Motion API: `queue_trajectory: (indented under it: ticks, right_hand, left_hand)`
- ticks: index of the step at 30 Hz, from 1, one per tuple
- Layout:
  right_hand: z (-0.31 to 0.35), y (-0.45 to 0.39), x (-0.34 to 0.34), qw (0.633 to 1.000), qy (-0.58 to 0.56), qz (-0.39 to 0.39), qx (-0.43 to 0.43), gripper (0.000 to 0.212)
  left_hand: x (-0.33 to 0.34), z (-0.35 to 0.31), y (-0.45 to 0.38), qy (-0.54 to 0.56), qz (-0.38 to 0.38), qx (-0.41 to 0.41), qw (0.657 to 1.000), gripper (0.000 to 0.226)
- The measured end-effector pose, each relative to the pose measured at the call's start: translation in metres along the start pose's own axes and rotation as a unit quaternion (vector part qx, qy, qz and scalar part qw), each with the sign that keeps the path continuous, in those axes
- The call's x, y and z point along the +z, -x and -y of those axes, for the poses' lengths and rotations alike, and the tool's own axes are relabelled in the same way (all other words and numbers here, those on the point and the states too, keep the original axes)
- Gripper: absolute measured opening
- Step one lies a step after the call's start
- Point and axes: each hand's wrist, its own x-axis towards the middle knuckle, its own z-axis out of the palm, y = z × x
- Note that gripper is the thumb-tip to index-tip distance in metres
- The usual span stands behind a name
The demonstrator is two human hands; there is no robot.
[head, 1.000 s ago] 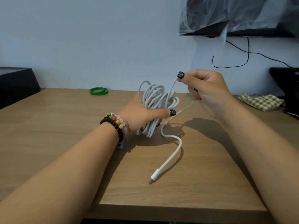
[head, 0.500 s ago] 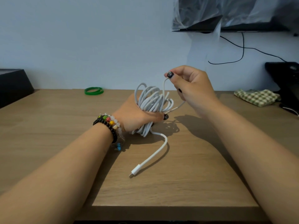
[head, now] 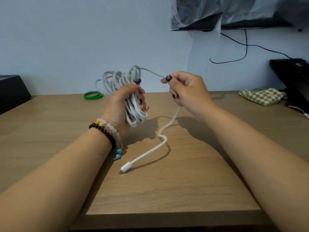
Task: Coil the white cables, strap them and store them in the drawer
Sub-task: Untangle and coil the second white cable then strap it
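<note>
My left hand (head: 124, 104) grips a bundle of coiled white cable (head: 121, 81), held upright above the wooden desk (head: 167, 190). One strand runs from the top of the coil to my right hand (head: 185, 89), which pinches it between thumb and forefinger. Below that hand the loose tail (head: 164, 131) drops to the desk and snakes toward me. It ends in a white plug (head: 125, 168) lying flat on the wood. No strap and no drawer are in view.
A green band (head: 93, 95) lies at the back of the desk. A checked cloth (head: 262, 97) sits at the right, beside dark equipment (head: 294, 77). A dark box (head: 11, 91) stands at the far left. A black wire (head: 245, 47) hangs on the wall.
My left hand has lifted the coil off the desk and turned it upright. My right hand moved right, drawing a strand across the coil's top. The tail shifted on the desk.
</note>
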Motion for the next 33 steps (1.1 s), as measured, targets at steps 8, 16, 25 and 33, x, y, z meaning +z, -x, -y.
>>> queue_trajectory:
  ticks: [8,16,25,33]
  right_hand:
    - [0.004,0.008,0.005,0.995,0.066,-0.009,-0.073,0.016]
    - [0.003,0.016,0.011,0.980,0.156,0.088,-0.089,0.019]
    - [-0.001,0.017,0.013,0.970,0.203,0.133,-0.029,0.028]
    - [0.003,0.020,0.017,0.965,0.212,0.152,-0.025,0.026]
  left_hand:
    - [-0.006,-0.008,-0.003,0.029,-0.048,0.013,0.998,0.023]
    - [-0.006,-0.007,-0.001,0.019,-0.006,-0.051,0.999,0.024]
    - [-0.004,-0.005,0.000,-0.018,0.065,-0.086,0.994,0.032]
    - [-0.009,-0.005,-0.004,-0.058,-0.019,-0.014,0.998,0.006]
